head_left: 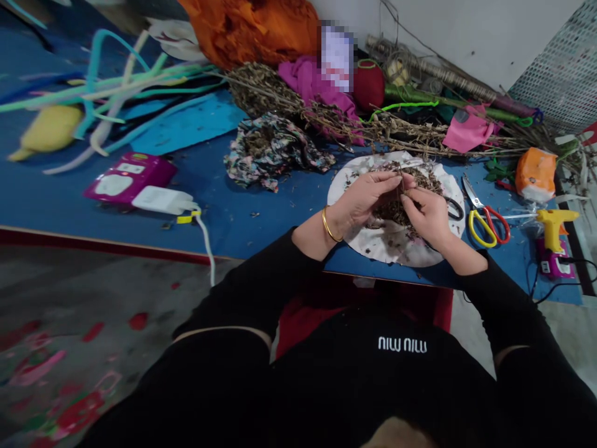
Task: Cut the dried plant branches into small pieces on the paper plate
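Both hands meet above a round white cloth (368,244) heaped with dried brown plant bits (429,180). A thin dry stem (402,179) runs between the fingertips. My left hand (368,196), with a gold bangle at the wrist, is closed around it at the fingertips. My right hand (426,214) pinches the same stem from the other side. Black-handled scissors (455,210) lie partly hidden behind the right hand. Scissors with one yellow and one red handle (485,218) rest just right of the cloth.
Dried stalks (392,130) lie along the back of the blue table (200,174). A yellow glue gun (553,224) stands at the right. Leftward are a patterned cloth bundle (275,152), a purple box (133,177) with a white cable, and coloured foam-like strips (116,87).
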`<state>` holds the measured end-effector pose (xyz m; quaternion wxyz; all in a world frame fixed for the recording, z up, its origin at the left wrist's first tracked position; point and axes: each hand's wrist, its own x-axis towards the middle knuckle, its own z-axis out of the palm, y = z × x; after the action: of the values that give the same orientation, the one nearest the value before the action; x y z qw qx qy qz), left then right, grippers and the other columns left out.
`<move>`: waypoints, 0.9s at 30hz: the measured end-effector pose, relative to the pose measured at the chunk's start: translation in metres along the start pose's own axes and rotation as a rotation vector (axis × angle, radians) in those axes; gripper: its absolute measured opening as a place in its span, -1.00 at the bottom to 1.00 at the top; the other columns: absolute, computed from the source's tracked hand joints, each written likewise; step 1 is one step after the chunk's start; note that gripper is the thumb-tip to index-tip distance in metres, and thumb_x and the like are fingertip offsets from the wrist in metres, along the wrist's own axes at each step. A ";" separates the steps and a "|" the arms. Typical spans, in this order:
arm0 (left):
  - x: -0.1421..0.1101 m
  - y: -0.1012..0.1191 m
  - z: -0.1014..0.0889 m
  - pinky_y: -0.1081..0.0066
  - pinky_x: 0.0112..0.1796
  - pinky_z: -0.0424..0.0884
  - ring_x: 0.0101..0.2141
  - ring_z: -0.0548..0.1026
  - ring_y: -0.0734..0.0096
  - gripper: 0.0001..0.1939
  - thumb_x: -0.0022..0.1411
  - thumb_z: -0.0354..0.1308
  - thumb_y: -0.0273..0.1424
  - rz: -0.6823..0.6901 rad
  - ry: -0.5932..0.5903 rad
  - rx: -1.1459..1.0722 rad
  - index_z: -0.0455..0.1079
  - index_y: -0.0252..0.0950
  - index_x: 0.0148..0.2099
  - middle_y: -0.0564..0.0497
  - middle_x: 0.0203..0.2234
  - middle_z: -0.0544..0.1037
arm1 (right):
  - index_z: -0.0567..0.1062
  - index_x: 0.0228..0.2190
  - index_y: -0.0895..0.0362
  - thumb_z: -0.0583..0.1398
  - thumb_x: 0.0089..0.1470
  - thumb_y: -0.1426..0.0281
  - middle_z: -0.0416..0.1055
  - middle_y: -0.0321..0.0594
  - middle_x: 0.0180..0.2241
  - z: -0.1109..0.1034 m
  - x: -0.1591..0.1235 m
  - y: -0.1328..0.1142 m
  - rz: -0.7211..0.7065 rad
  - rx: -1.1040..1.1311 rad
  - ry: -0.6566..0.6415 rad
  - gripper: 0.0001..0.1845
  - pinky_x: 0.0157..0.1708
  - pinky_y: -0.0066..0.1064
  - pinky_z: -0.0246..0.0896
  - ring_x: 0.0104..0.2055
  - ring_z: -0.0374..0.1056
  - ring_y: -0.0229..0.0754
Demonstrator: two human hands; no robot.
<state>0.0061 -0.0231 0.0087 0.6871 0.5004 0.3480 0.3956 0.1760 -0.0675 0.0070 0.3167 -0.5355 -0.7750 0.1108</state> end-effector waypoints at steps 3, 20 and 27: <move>0.001 -0.002 -0.001 0.34 -0.08 0.55 -0.19 0.63 0.33 -0.76 0.32 0.28 -0.25 0.023 0.000 -0.055 0.53 -0.36 -0.23 -0.09 -0.27 0.66 | 0.42 -0.51 0.07 0.06 0.31 0.24 0.38 -0.23 -0.46 -0.004 0.000 -0.001 -0.025 0.016 -0.028 -0.63 -0.33 -0.35 0.11 -0.38 0.30 -0.22; -0.003 0.001 -0.003 0.44 -0.37 0.44 -0.45 0.52 0.47 -0.79 0.29 0.22 -0.37 0.211 0.031 0.556 0.55 -0.31 -0.05 -0.03 -0.33 0.65 | 0.50 -0.37 0.08 0.22 0.14 0.27 0.42 -0.36 -0.48 -0.008 0.015 0.015 0.196 0.449 0.123 -0.85 -0.40 -0.38 0.21 -0.48 0.28 -0.31; -0.006 -0.007 -0.003 0.33 -0.15 0.42 -0.15 0.61 0.23 -0.70 0.42 0.07 -0.31 0.519 0.089 1.075 0.61 -0.23 -0.02 -0.11 -0.15 0.69 | 0.46 -0.42 0.09 0.22 0.14 0.22 0.33 -0.38 -0.56 -0.005 0.016 0.019 0.246 0.396 0.155 -0.79 -0.40 -0.37 0.20 -0.50 0.23 -0.29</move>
<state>0.0019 -0.0285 0.0011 0.2034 0.8295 0.3941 0.3395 0.1903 -0.0464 0.0073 0.4581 -0.5600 -0.6407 0.2569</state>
